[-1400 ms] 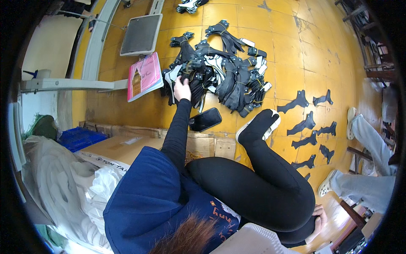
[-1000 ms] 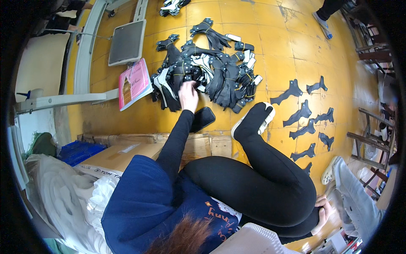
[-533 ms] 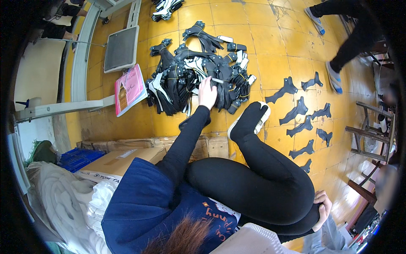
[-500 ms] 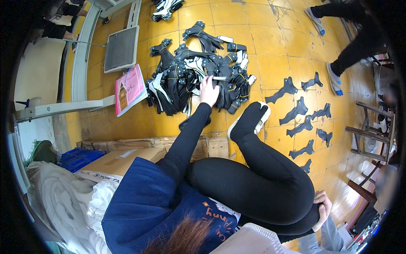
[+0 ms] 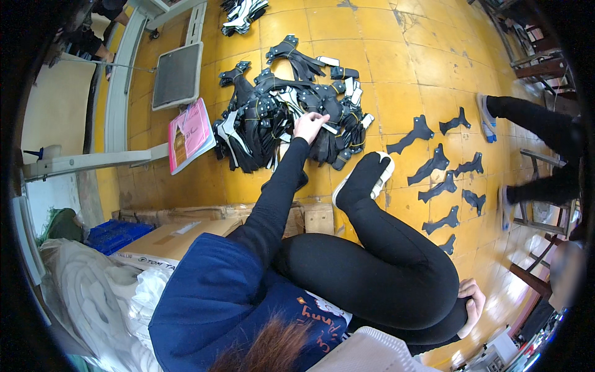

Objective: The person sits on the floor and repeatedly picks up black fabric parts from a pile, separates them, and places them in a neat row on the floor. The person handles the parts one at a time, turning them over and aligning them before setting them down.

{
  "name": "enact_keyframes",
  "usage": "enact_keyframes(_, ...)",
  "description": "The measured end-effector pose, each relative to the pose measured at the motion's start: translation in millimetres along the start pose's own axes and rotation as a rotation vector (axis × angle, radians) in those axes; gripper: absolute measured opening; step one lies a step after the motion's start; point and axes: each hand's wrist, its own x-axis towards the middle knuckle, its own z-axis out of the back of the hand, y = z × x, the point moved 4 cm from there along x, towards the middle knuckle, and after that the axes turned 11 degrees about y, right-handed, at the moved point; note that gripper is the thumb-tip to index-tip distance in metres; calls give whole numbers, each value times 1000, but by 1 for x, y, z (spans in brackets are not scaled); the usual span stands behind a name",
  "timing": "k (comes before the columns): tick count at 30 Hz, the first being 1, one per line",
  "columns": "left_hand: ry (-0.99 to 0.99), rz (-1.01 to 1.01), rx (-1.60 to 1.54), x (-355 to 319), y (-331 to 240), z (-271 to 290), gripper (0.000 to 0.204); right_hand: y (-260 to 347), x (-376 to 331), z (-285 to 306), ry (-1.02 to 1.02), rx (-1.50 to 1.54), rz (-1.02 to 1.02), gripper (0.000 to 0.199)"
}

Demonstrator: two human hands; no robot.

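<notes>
My left hand (image 5: 309, 126) reaches over a heaped pile of black flat pieces (image 5: 254, 127) on the floor, its fingers pinched together. A narrow white strip (image 5: 330, 129) shows at the fingers and seems held in them; its other end is hidden. Bundles in the pile are tied with thin yellow bands, and some have white pieces among them. My right hand (image 5: 473, 304) rests on my bent knee at the lower right, fingers curled over it. Several loose dark pieces with a forked end (image 5: 414, 134) lie spread on the tiles right of my foot.
A pink booklet (image 5: 190, 135) leans by a metal frame (image 5: 93, 161) left of the pile. Beyond it stands a dark grey panel (image 5: 178, 75). A cardboard box (image 5: 180, 239) and blue crate (image 5: 118, 235) sit at my left. Another person's legs (image 5: 536, 124) and wooden stools (image 5: 536, 211) are at right.
My left hand has shifted slightly and turned, and the white strip has moved down and tilted. The other person's legs have stepped nearer along the right side. My right hand stays put.
</notes>
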Motion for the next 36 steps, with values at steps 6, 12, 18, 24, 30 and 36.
enact_keyframes(6, -273, -252, -195, -18, 4, -2, 53, -4, -5, 4, -6, 8, -29, 47)
enact_keyframes(12, -504, 290, 11, -2, 2, 24, 60, -5, -10, 8, 1, -1, -34, 47)
enact_keyframes(18, -333, 469, 268, 9, -29, 28, 61, -8, -8, 7, 28, 33, -22, 47)
enact_keyframes(24, -710, -539, 372, -56, -85, 19, 54, 4, -2, 2, 6, 0, -32, 47)
enact_keyframes(30, -798, -706, 510, -91, -133, 30, 56, 1, 2, 4, 37, -52, -30, 49)
enact_keyframes(36, -848, -718, 509, -95, -143, 30, 61, 0, -1, 6, 51, -51, -24, 48)
